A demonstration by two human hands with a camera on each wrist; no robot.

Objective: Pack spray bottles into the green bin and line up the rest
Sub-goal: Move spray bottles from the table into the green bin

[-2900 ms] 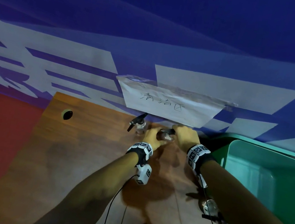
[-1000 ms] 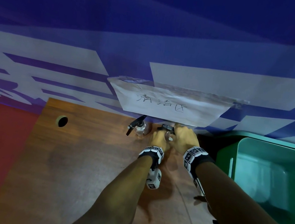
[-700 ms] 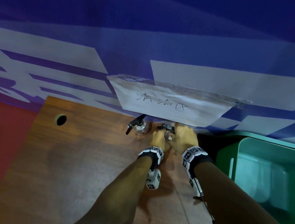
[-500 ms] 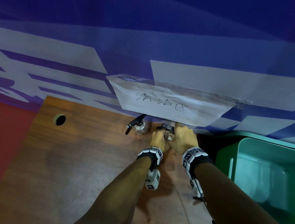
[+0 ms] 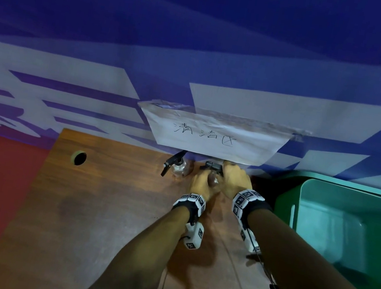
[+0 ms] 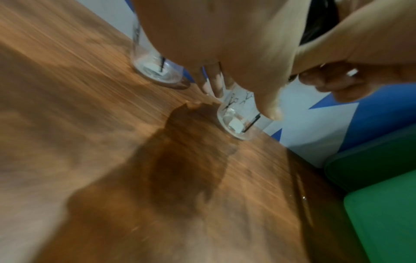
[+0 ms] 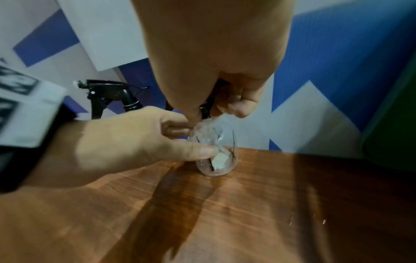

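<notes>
Two clear spray bottles with black trigger heads stand at the table's back edge, under a paper sign. The left bottle (image 5: pixel 178 168) (image 6: pixel 155 69) stands free, its trigger head (image 7: pixel 108 94) pointing left. Both hands hold the right bottle (image 5: pixel 212 179) (image 6: pixel 238 121) (image 7: pixel 216 156), which stands upright on the wood. My left hand (image 5: pixel 199 182) (image 7: pixel 135 142) wraps the clear body, thumb low on the front. My right hand (image 5: pixel 229 176) (image 7: pixel 216 71) grips the black head from above. The green bin (image 5: pixel 348 221) stands to the right; what shows of its inside holds nothing.
The wooden table (image 5: pixel 98 204) has a round cable hole (image 5: pixel 78 158) at its back left. A blue and white wall (image 5: pixel 201 45) rises right behind the bottles. The bin's rim (image 6: pixel 382 204) is close to the right of the held bottle. Cables trail from both wrists.
Since 2.9 s ago my left hand has slid closer to the wall and onto the bottle's body. Over the last second both hands keep their hold and barely move.
</notes>
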